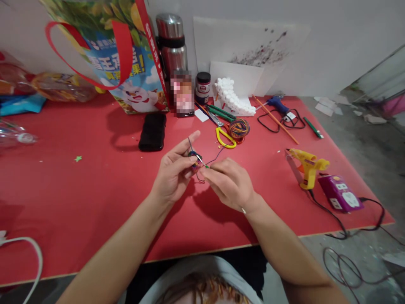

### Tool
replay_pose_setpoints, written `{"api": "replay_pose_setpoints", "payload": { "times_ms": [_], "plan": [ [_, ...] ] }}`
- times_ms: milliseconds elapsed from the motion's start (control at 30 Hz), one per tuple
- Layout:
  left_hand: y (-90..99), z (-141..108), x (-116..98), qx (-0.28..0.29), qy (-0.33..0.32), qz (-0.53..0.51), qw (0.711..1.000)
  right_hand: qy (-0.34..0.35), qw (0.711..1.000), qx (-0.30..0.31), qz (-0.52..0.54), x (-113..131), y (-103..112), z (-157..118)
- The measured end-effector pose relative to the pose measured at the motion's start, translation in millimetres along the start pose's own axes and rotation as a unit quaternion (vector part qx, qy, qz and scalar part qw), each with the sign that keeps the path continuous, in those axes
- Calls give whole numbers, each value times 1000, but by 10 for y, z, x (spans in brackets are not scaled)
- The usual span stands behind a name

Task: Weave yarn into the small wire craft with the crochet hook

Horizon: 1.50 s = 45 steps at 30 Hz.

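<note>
Between the thumb and fingers of my left hand (pixel 174 169) is a small dark multicoloured crochet piece (pixel 194 160), with yarn running up over the raised index finger. My right hand (pixel 229 181) grips a thin crochet hook (pixel 201 161) with a green handle, mostly covered by the fingers. The metal tip of the hook meets the crochet piece. A strand of yarn (pixel 217 157) trails from the work to a multicoloured ball of yarn (pixel 238 128) behind my hands. Yellow-handled scissors (pixel 225 138) lie against the ball.
A black case (pixel 152 131) and a propped phone (pixel 183 95) stand beyond my hands, near a shopping bag (pixel 136 63) and a steel flask (pixel 172 42). At right are a yellow glue gun (pixel 308 166), a purple power box (pixel 340 194) and cords. The red table's (pixel 95 202) front edge is close.
</note>
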<state>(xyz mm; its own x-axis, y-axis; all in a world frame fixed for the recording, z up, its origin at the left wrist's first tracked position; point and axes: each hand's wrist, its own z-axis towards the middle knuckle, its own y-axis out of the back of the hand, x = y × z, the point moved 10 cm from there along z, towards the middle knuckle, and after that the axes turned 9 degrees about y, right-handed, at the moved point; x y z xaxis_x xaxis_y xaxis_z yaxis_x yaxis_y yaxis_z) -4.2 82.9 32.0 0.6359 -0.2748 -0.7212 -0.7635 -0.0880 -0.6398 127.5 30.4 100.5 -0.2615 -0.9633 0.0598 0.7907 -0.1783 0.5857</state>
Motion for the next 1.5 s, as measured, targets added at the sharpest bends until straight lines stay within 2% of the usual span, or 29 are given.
{"api": "replay_pose_setpoints", "payload": {
  "times_ms": [133,233,300,367,433,500,567,700,933,1233,1500],
  "plan": [
    [-9,-33,-18,-1,-8,-7,1000,39,996,21,-80,84,-66,-1],
    [-3,-71,-79,-9,-48,-6,999,38,994,11,-103,126,-74,6],
    [-18,-77,-81,0,-47,-7,999,29,995,-5,-92,132,-71,-8],
    [-56,-64,-47,26,-22,-1,999,5,999,-27,-41,94,-47,-30],
    [-76,-49,-33,47,-9,18,999,-63,996,-49,42,-45,-17,-64],
    [-53,-39,-58,47,-21,42,998,-162,977,-62,120,-236,-10,-124],
    [-15,-35,-92,38,-45,69,996,-212,959,-67,173,-326,-6,-148],
    [3,-42,-108,40,-72,106,991,-219,942,-76,242,-337,15,-99],
    [-34,-53,-137,43,-82,122,988,-224,929,-87,282,-345,42,-104],
    [-69,-74,-82,67,-52,137,987,-285,863,-145,391,-481,3,-233],
    [-58,-68,-91,45,-57,141,987,-268,898,-109,331,-412,34,-172]
  ]
}}
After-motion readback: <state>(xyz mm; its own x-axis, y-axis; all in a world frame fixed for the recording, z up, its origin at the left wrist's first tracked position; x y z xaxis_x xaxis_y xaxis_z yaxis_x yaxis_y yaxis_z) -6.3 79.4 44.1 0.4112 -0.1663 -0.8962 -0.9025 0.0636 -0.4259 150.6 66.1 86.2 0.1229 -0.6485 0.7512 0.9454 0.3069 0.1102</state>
